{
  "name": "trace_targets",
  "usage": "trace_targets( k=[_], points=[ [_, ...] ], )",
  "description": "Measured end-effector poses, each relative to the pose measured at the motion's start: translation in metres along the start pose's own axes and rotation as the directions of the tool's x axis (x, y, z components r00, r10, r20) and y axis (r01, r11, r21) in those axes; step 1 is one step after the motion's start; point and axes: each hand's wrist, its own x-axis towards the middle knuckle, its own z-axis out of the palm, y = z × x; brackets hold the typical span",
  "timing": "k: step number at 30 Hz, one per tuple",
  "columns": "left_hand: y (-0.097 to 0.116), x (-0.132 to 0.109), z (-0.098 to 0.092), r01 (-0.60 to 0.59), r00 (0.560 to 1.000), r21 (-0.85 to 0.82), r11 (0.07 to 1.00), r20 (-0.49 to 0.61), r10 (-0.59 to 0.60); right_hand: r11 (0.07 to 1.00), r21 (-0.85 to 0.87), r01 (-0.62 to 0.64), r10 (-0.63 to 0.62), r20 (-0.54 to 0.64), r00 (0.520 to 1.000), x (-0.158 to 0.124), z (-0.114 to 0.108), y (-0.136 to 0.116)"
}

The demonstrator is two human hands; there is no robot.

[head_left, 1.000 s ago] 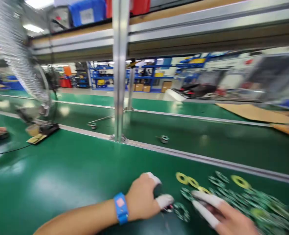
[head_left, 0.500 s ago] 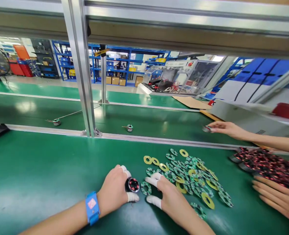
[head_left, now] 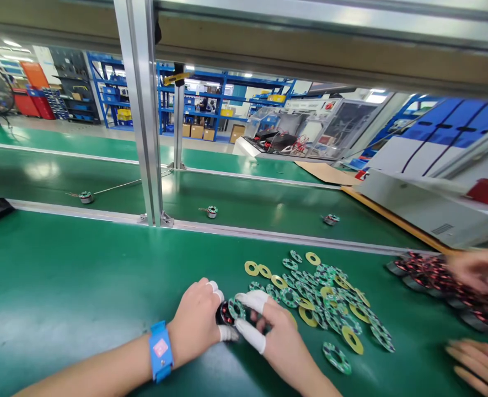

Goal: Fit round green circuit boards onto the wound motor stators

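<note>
Lifted from its place just beside the wound core, one green ring now leans over that core's face, and a co-worker's upper hand has drawn back from the far strip, leaving a part there. Nearest, the right hand has thumb and forefinger, both in white finger covers, closed on the ring's edge. Facing it, the left hand is clamped around the black-and-red wound core, keeping it just above or on the green table; which of the two, I cannot tell. A blue wristband circles the left wrist. One loose green ring lies flat to the right of the right hand, apart from a spread of overlapping green rings mixed with yellow rings. At the right edge, the co-worker's lower hand is near the table, beside a heap of wound cores; the upper hand is blurred over that heap. Beyond the metal rail, three ring-topped parts sit well apart along the dark green strip. Farther back are a cardboard sheet, a machine with clear panels and blue shelves.
</note>
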Motion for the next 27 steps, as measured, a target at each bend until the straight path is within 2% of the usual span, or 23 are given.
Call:
trace_targets(
  k=[6,11,16,22,27],
  points=[
    [-0.0009,-0.0015,0.0015,-0.023,1.000,-0.001,1.000,-0.012,0.023,0.983,-0.141,0.121,-0.117,0.040,0.992,-0.0032,0.0058,0.0007],
    [0.0005,-0.0025,0.0012,-0.024,0.999,0.005,1.000,-0.024,0.024,0.939,-0.273,0.208,-0.215,0.006,0.977,-0.0057,0.0050,0.0027],
    [-0.0008,-0.0021,0.0052,-0.041,0.998,0.006,0.999,-0.045,0.041,0.901,-0.336,0.275,-0.300,-0.025,0.953,-0.0062,0.0047,0.0043],
    [-0.0023,-0.0022,0.0052,-0.054,0.996,0.007,0.998,-0.065,0.055,0.831,-0.427,0.356,-0.423,-0.070,0.903,-0.0067,0.0027,0.0030],
    [-0.0024,-0.0021,0.0052,-0.056,0.997,0.005,0.998,-0.055,0.057,0.813,-0.445,0.375,-0.450,-0.071,0.890,-0.0066,0.0032,0.0050]
  ],
)
